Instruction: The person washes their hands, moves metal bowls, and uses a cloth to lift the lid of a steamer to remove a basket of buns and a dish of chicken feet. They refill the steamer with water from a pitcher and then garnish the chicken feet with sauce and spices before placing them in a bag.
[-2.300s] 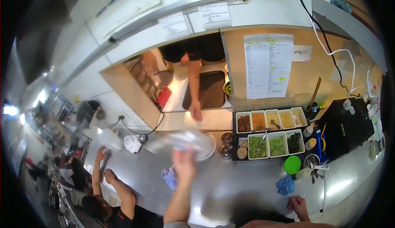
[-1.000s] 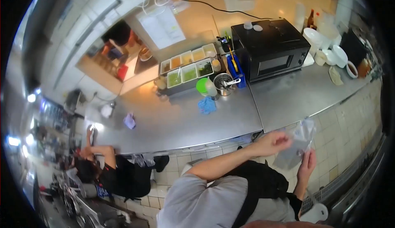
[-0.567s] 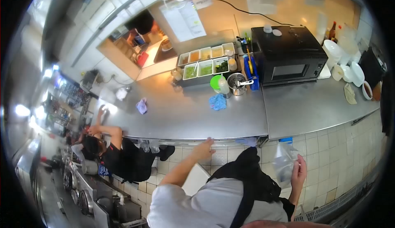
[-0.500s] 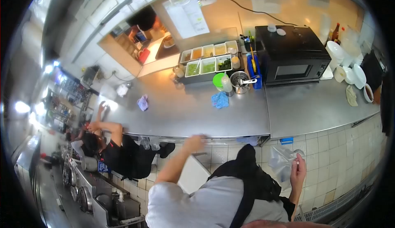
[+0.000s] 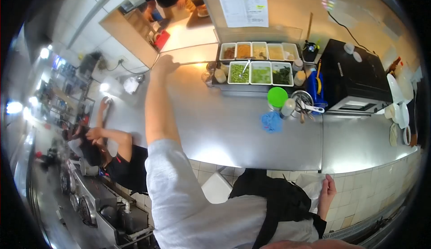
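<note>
The right hand holds a clear, thin plastic bag; its fingers are closed on the bag's edge. The bag hangs just beyond the near edge of the stainless-steel counter, beside the black cloth apron and left of the right hand. The left arm is extended across the counter, placing the left hand at the far edge, near the left end, by the pale ledge of the serving hatch. The left fingers are blurred (whether they grip anything cannot be told). Right of the left hand, along the far edge, stands a black rack carrying two rows of white rectangular food containers. A round bright-green lid is positioned in front of the rack's right end, with a crumpled light-blue cloth just nearer to the near edge. A black box-shaped oven is located farther right. At the counter's left end, a person in a black top rests one forearm on the surface.
</note>
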Action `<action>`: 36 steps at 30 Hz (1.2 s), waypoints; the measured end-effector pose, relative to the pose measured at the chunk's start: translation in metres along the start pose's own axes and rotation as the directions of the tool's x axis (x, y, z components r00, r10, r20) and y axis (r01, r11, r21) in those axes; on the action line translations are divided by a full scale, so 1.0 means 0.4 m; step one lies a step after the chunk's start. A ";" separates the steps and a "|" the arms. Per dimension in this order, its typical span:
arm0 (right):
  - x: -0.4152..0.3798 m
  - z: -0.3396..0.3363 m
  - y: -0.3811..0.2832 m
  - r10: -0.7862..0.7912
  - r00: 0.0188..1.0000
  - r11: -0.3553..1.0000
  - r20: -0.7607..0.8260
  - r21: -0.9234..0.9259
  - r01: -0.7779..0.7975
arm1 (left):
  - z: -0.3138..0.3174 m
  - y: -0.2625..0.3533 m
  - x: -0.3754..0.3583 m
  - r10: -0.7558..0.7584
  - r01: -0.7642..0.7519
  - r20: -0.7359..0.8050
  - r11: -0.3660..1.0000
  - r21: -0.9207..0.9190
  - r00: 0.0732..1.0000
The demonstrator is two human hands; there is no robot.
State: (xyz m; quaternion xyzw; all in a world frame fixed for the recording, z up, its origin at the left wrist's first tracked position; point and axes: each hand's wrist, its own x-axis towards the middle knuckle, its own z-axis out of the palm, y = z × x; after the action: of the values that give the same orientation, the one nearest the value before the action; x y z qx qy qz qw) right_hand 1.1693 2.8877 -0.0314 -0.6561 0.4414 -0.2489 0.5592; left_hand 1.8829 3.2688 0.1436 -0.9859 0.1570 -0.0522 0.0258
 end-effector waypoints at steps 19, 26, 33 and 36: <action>0.053 0.402 -0.101 0.035 0.985 0.925 0.171 -0.378 0.032 | 0.420 0.124 0.102 0.450 -0.231 0.332 0.816 -0.531 0.829; 0.105 0.499 -0.175 0.101 0.946 0.866 0.308 -0.495 0.068 | 0.446 0.122 0.058 0.377 -0.248 0.206 0.850 -0.465 0.903; 0.113 0.502 -0.203 0.043 0.940 0.856 0.339 -0.498 0.141 | 0.438 0.125 0.037 0.307 -0.170 0.254 0.879 -0.445 0.917; 0.115 0.484 -0.187 0.069 0.935 0.810 0.347 -0.566 0.150 | 0.457 0.119 0.027 0.331 -0.198 0.216 0.859 -0.472 0.919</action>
State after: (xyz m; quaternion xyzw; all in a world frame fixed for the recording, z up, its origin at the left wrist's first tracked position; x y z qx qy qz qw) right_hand 1.3729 2.9466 -0.0161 -0.8389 0.3749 0.0081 0.3945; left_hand 1.8988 3.2267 -0.0402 -0.9311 0.2946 0.1338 -0.1686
